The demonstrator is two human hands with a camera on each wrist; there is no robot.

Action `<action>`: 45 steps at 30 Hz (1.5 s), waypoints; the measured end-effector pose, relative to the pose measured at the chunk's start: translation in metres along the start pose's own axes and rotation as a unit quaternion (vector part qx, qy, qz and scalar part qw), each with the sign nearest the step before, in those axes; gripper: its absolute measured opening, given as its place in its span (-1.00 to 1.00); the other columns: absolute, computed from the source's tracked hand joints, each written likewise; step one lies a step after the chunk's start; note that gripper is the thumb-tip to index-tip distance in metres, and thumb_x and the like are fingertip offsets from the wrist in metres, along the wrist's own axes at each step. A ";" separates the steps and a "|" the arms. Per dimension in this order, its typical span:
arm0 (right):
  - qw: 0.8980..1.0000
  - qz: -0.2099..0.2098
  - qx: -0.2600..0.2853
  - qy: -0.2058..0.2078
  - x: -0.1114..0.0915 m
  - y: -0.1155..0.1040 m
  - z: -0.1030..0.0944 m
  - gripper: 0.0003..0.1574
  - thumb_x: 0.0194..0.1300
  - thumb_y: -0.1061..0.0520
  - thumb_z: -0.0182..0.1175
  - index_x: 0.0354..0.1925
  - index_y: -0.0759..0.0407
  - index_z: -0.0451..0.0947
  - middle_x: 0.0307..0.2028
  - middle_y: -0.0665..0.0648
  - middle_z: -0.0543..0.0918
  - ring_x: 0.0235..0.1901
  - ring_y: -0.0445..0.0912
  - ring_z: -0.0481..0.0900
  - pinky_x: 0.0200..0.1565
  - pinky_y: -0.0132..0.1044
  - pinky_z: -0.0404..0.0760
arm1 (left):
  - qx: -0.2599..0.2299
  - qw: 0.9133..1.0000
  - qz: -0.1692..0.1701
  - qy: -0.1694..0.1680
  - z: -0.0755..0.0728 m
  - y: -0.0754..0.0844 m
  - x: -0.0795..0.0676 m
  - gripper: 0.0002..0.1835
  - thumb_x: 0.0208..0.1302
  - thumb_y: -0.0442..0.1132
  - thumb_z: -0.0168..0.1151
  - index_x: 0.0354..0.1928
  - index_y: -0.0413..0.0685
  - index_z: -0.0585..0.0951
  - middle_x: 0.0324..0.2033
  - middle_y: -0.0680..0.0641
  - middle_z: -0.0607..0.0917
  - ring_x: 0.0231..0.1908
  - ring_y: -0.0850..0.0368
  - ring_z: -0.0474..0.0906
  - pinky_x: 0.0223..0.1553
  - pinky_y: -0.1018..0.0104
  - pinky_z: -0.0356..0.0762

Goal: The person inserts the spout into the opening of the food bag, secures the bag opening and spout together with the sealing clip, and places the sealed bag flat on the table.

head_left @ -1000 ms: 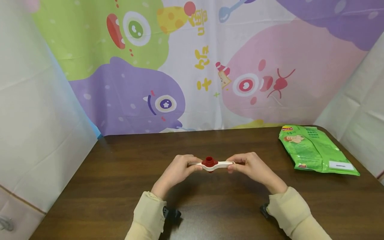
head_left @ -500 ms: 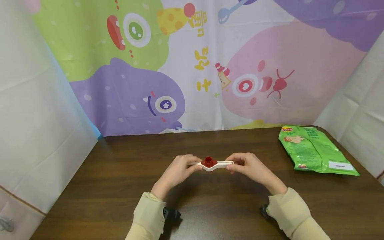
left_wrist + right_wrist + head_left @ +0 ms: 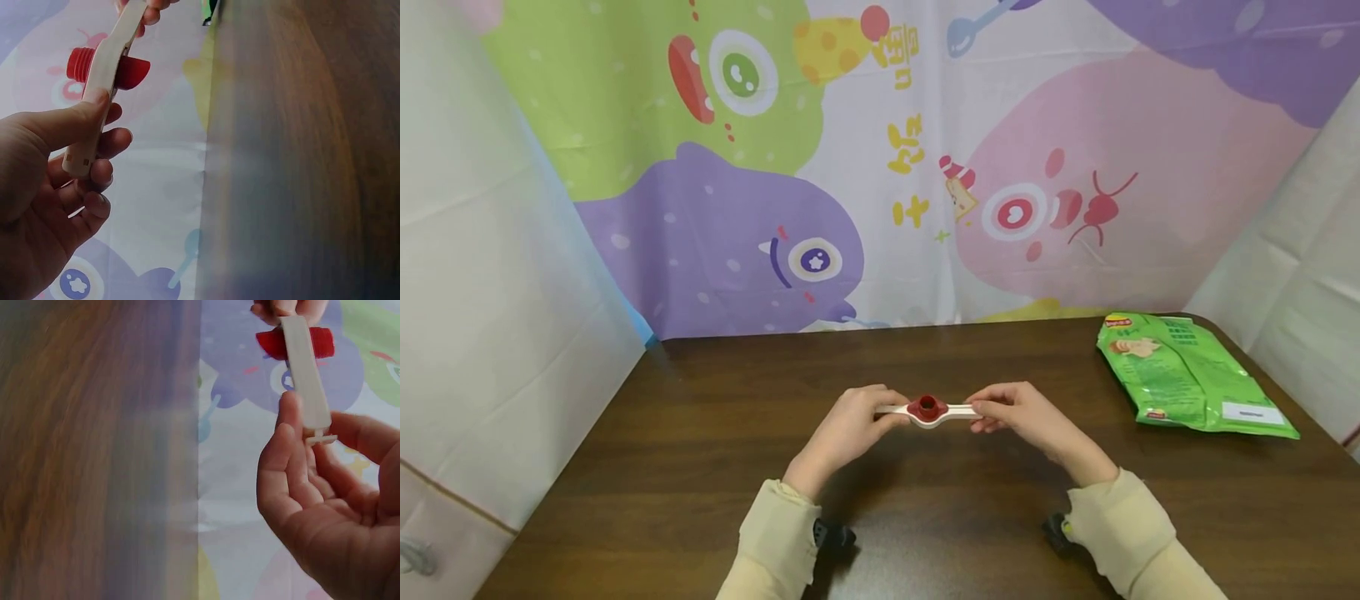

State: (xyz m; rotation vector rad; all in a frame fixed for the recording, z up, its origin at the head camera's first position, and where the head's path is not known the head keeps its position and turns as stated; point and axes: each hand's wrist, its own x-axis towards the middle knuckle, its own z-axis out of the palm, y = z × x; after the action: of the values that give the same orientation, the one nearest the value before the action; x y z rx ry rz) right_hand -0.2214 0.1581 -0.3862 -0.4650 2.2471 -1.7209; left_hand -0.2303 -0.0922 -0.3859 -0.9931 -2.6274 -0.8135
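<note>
A white bag clip (image 3: 958, 412) with a red spout (image 3: 928, 407) in its middle is held level above the table. My left hand (image 3: 848, 425) pinches its left end between thumb and fingers. At the other end, my right hand (image 3: 1030, 421) grips the clip with its thumb on the near side. From the left wrist, the spout's threaded neck (image 3: 80, 64) sticks out on one side of the clip and a slanted red tip (image 3: 132, 72) on the other. The right wrist view shows a small white catch (image 3: 321, 439) at the clip's right end, among my fingers.
A green snack bag (image 3: 1195, 375) lies at the right rear of the brown wooden table (image 3: 700, 483). Behind the table hangs a cartoon-printed curtain (image 3: 917, 275). Pale sheets (image 3: 490, 250) close off both sides.
The clip has shifted slightly to the right and tilted, so the spout's opening faces the head camera more. My right thumb and fingers have changed position at the clip's right end.
</note>
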 end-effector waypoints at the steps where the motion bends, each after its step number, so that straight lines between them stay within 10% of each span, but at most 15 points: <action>1: 1.000 0.004 0.008 0.003 0.000 0.000 0.000 -0.58 0.16 0.11 0.06 -0.14 0.46 0.41 -0.35 0.34 0.57 -0.35 0.04 0.56 -0.22 -0.08 0.47 | 0.002 1.000 -0.003 0.000 0.000 0.000 0.000 -0.78 -0.07 0.02 0.20 -0.35 0.16 0.61 -0.51 0.27 0.53 -0.52 0.41 0.38 -0.44 0.51 0.35; 20: 0.997 0.029 0.054 0.041 0.001 -0.004 0.004 -0.56 0.12 0.15 0.10 -0.14 0.50 0.41 -0.36 0.30 0.59 -0.31 0.10 0.56 -0.24 -0.11 0.48 | -0.103 0.993 -0.046 -0.020 0.010 0.012 0.003 -0.67 -0.01 0.06 0.16 -0.21 0.09 0.52 -0.33 0.18 0.54 -0.29 0.38 0.48 -0.24 0.46 0.44; 45: 1.000 0.012 0.001 0.003 -0.004 -0.009 0.003 -0.62 0.11 0.12 0.11 -0.18 0.40 0.47 -0.50 0.16 0.52 -0.50 -0.03 0.46 -0.32 -0.14 0.48 | -0.081 0.996 -0.043 -0.002 0.017 0.015 0.003 -0.68 -0.05 0.13 0.17 -0.25 0.21 0.51 -0.42 0.25 0.51 -0.39 0.40 0.43 -0.36 0.50 0.44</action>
State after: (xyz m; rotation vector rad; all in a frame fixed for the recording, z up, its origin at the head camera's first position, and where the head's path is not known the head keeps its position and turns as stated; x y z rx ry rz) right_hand -0.2155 0.1548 -0.3783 -0.4307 2.2447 -1.7156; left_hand -0.2225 -0.0714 -0.3924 -0.9258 -2.6587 -1.0591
